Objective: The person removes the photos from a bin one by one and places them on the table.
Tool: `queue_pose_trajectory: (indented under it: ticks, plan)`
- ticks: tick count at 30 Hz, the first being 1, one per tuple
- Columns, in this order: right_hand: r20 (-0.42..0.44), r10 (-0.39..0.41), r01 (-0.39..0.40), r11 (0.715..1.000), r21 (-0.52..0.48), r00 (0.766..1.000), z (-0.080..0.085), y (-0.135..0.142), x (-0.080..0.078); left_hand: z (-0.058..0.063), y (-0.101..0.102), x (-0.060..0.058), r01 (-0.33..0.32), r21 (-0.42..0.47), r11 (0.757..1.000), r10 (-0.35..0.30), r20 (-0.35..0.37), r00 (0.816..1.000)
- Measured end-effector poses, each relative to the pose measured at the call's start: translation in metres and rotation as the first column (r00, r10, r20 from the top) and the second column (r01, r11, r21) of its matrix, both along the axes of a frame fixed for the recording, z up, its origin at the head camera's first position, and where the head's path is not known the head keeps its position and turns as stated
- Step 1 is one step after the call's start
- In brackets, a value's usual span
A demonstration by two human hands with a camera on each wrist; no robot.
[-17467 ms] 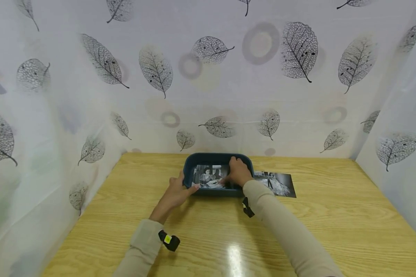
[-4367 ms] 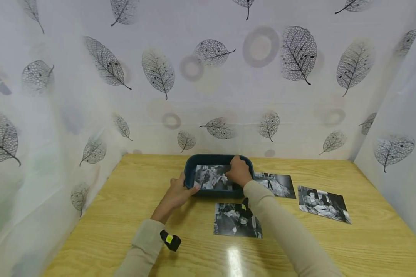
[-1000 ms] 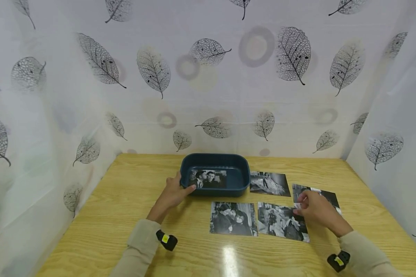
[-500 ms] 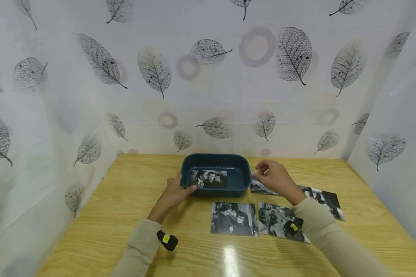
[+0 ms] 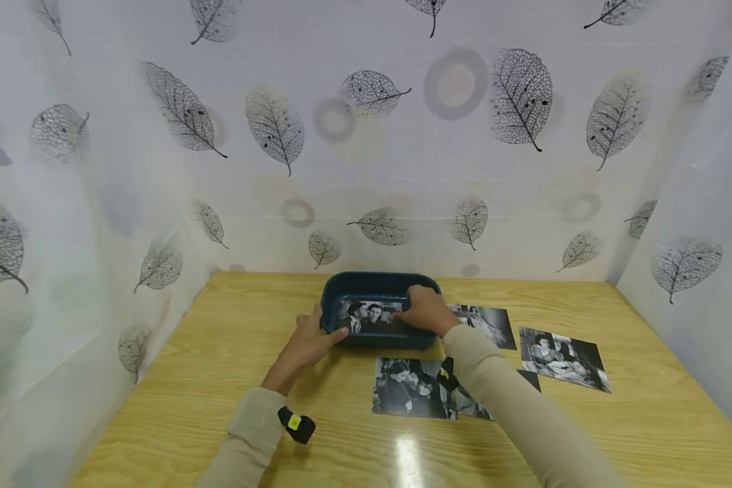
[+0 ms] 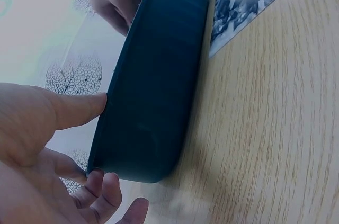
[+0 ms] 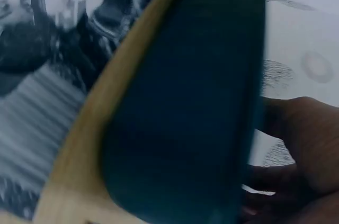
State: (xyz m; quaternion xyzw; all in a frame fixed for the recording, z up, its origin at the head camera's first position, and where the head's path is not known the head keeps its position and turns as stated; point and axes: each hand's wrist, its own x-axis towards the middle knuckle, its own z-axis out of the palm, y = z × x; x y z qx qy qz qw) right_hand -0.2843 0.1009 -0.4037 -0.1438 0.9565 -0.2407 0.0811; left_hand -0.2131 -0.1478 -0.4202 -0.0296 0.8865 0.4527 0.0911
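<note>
A dark blue plastic box [image 5: 381,340] stands toward the back of the table, with a black-and-white photo [image 5: 371,317] of two people lying on its floor. My left hand [image 5: 306,344] grips the box's left end, thumb at the front rim; the left wrist view shows that thumb [image 6: 82,108] against the edge. The right hand [image 5: 428,310] reaches into the box's right end, its thumb at the photo's right edge. In the right wrist view the box wall [image 7: 185,102] hides its fingertips, so I cannot tell whether they pinch the photo.
Several black-and-white photos lie on the wooden table [image 5: 250,305]: one [image 5: 411,390] before the box, one [image 5: 484,325] right of it, another [image 5: 564,359] farther right. The right forearm partly covers a further photo [image 5: 472,405]. A leaf-patterned curtain [image 5: 366,163] encloses the back and sides.
The right hand has moved left from the photos on the right into the box. Since the oldest frame, more photos have come to lie on the table. My left hand has kept its place.
</note>
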Motion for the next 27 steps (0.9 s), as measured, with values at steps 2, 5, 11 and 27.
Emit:
queue_pose_trajectory:
  ticks: [2, 5, 11, 27]
  plan:
    - [0.038, -0.026, 0.025, 0.999, 0.033, 0.999, -0.007, -0.006, -0.002, 0.0, 0.0, 0.0, -0.001, -0.002, 1.0, 0.001, 0.002, 1.0]
    - [0.08, -0.063, 0.058, 0.996, 0.064, 0.995, -0.012, -0.013, -0.003, 0.0, 0.0, 0.001, -0.005, -0.007, 1.0, 0.005, 0.004, 1.0]
    - [0.114, -0.112, 0.101, 0.99, 0.095, 0.987, -0.017, -0.021, -0.002, 0.0, 0.0, 0.001, -0.005, -0.008, 1.0, 0.005, -0.003, 1.0]
    - [0.086, -0.227, 0.226, 0.974, 0.025, 0.97, -0.025, -0.03, -0.011, 0.0, 0.001, 0.0, -0.01, -0.006, 1.0, 0.01, -0.001, 1.0]
